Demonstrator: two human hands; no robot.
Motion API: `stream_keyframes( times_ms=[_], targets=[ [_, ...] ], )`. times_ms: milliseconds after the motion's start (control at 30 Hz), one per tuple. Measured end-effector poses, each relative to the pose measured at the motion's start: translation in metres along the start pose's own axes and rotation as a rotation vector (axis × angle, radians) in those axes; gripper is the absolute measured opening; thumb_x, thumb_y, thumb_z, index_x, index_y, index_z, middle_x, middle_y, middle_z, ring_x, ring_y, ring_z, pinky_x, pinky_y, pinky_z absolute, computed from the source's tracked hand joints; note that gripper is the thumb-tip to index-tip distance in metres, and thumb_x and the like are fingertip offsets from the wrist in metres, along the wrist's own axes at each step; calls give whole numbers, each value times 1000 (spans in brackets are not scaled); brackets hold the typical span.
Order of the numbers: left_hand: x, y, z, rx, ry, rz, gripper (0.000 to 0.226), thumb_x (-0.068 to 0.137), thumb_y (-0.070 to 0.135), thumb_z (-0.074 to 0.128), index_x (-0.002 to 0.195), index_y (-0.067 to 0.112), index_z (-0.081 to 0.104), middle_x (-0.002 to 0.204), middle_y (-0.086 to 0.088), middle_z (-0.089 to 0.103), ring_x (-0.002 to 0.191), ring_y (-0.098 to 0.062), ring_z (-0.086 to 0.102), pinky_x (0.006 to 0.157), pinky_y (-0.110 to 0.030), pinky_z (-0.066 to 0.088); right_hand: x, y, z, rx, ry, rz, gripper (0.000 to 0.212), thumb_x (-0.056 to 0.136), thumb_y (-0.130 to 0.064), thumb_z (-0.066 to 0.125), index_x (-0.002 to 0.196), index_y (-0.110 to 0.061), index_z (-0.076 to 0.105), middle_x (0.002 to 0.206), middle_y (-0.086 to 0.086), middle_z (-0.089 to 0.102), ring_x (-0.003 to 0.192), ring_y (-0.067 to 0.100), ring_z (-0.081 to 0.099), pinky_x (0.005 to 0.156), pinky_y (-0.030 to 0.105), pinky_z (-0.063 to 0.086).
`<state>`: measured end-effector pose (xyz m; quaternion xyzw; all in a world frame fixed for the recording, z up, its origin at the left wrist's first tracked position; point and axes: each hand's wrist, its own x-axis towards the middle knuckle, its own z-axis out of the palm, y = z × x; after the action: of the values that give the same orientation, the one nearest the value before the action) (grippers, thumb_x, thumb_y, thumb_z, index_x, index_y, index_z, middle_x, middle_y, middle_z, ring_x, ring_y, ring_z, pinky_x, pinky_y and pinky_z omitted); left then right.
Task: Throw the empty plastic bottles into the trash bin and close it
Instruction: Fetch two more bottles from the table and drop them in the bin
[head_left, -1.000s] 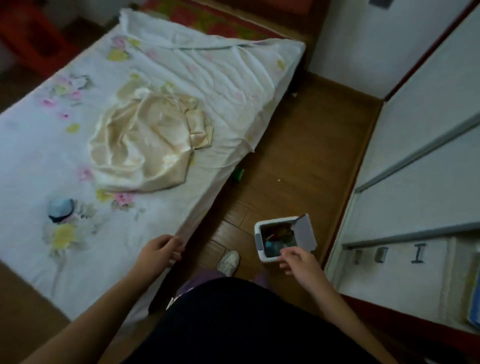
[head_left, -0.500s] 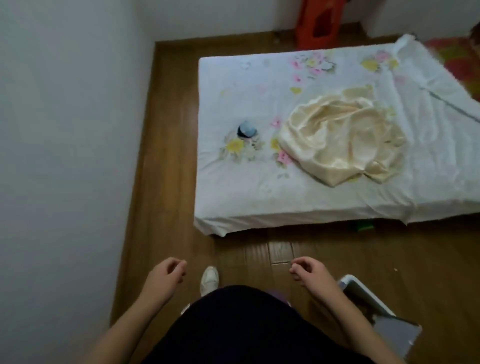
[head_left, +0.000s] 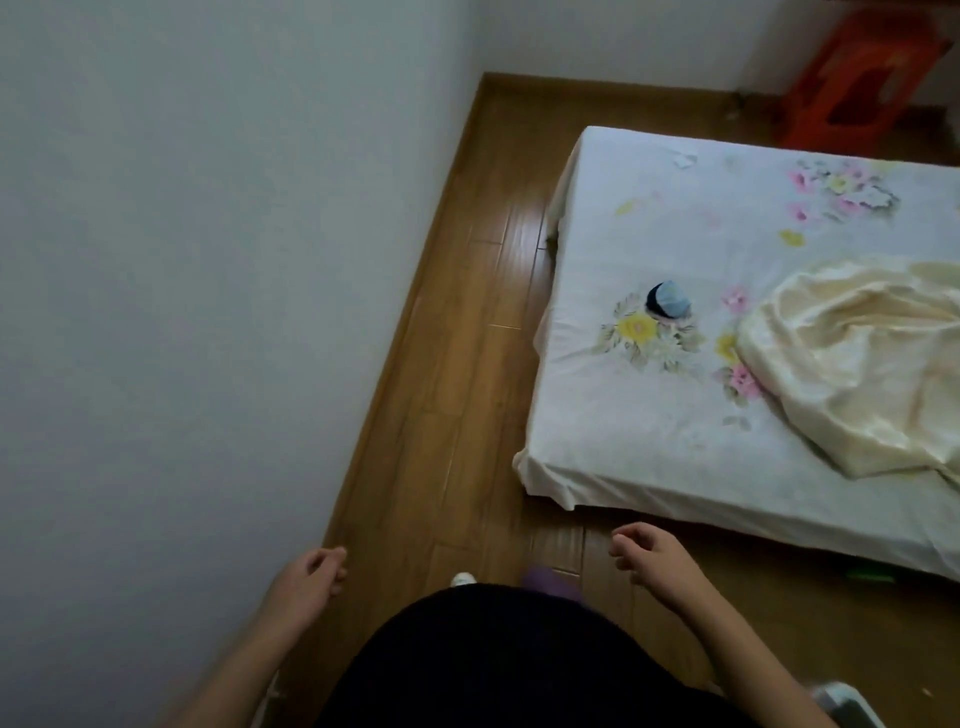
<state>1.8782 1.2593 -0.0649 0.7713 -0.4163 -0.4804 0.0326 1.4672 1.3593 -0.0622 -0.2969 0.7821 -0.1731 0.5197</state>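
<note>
Only a white corner of the trash bin (head_left: 844, 701) shows at the bottom right edge; whether its lid is up cannot be seen. No plastic bottle is visible. My left hand (head_left: 306, 579) hangs near the white wall, fingers loosely curled, holding nothing. My right hand (head_left: 652, 558) hovers over the wooden floor just in front of the mattress edge, fingers loosely curled and apart, also holding nothing. A small green object (head_left: 870, 575) lies on the floor under the mattress edge at the right.
A low mattress with a floral white sheet (head_left: 675, 457) fills the right. On it lie a cream satin cloth (head_left: 852, 364) and a small blue-and-black item (head_left: 670, 300). A white wall (head_left: 208, 312) stands on the left. A red plastic stool (head_left: 857, 78) is at the far corner.
My view has swung left, away from the bin toward the wall and the mattress corner. My right hand has left the bin's lid; the bin has slid almost out of frame.
</note>
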Motion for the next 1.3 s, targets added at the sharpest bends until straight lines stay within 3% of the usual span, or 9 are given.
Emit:
stream_keyframes(
  times_ms=[200,333,500,600,733,1000,1100,1300],
  targets=[
    [57,71,-36,-12,10,116,24,102,24,53,91,13,72,90,-7,76,87,-26,71,75,-38,51,26,-22,25,66,49,125,11,99,-23,55,103,-20,65,97,2,72,90,17,68,72,27,52],
    [93,130,-47,-36,70,218,24,101,21,55,85,11,72,83,-5,75,77,-23,70,68,-33,51,65,-35,23,82,74,179,14,97,-17,57,95,-14,70,89,6,75,85,26,71,70,34,52],
    [161,187,-68,9,29,169,22,101,23,56,87,13,70,87,-8,74,78,-23,68,70,-34,50,148,-80,13,88,61,190,15,95,-15,60,85,-13,71,86,15,76,69,21,66,68,35,48],
    [190,219,-84,21,22,84,23,102,27,55,91,13,69,91,-9,73,82,-24,66,71,-36,49,203,-133,-1,60,30,194,12,96,-15,59,88,-15,68,90,15,75,70,22,65,68,35,50],
    [229,266,-103,-11,70,61,25,102,24,55,92,6,69,89,-11,72,78,-26,66,68,-34,47,267,-239,-27,-60,7,43,8,93,-24,59,93,-21,67,87,1,74,80,18,70,77,38,56],
    [322,363,-130,-68,71,30,26,102,18,55,85,3,68,84,-16,74,67,-28,63,58,-29,42,371,-406,-67,-86,20,-182,16,94,-33,58,105,-25,68,98,-7,70,92,11,67,84,31,57],
    [370,407,-134,-85,48,32,26,102,17,53,85,3,67,87,-19,74,68,-28,62,57,-29,41,408,-437,-83,-79,45,-154,16,95,-31,58,106,-24,67,98,-5,70,92,12,67,78,27,55],
    [462,523,-130,-17,-89,55,26,102,20,54,87,4,68,91,-21,75,66,-26,64,57,-29,42,467,-455,-122,43,175,65,13,93,-17,57,91,-15,69,85,3,75,78,18,71,78,39,57]
  ],
)
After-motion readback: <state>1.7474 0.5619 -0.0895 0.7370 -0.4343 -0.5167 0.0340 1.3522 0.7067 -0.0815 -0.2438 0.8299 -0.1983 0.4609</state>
